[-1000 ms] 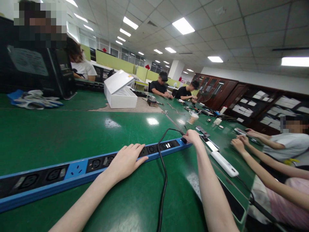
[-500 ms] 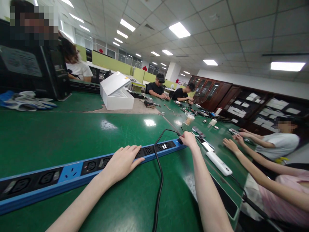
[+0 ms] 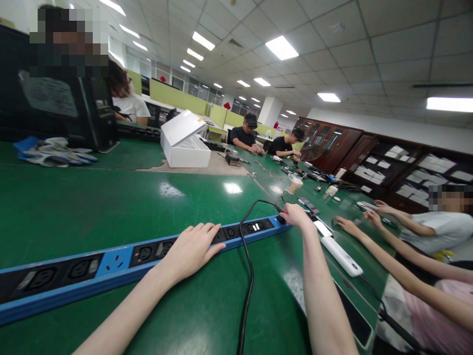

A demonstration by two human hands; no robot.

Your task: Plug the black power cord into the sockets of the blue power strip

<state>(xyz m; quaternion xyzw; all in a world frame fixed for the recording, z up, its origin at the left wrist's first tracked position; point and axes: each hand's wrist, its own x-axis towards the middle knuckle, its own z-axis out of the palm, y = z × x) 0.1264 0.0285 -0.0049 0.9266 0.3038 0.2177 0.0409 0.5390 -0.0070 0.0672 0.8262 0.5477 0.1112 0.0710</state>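
A long blue and black power strip (image 3: 121, 261) lies slantwise across the green table. My left hand (image 3: 195, 244) is laid over its middle, fingers across the top and thumb along the near side, gripping it. At the strip's far right end my right hand (image 3: 295, 217) is closed around the plug end of a black power cord (image 3: 250, 276); the plug is mostly hidden by the fingers. From there the cord loops back over the strip and runs down toward me.
A white open box (image 3: 186, 153), work gloves (image 3: 55, 152) and a black machine (image 3: 66, 98) stand at the left. To the right lie a white handheld device (image 3: 342, 256), a phone (image 3: 354, 315) and a plastic cup (image 3: 294, 185). Another person's hands (image 3: 349, 226) work close by on the right.
The whole view has shifted slightly to the right in the frame. Both hands keep their places on the strip and the plug. The neighbour's near hand has moved a little left.
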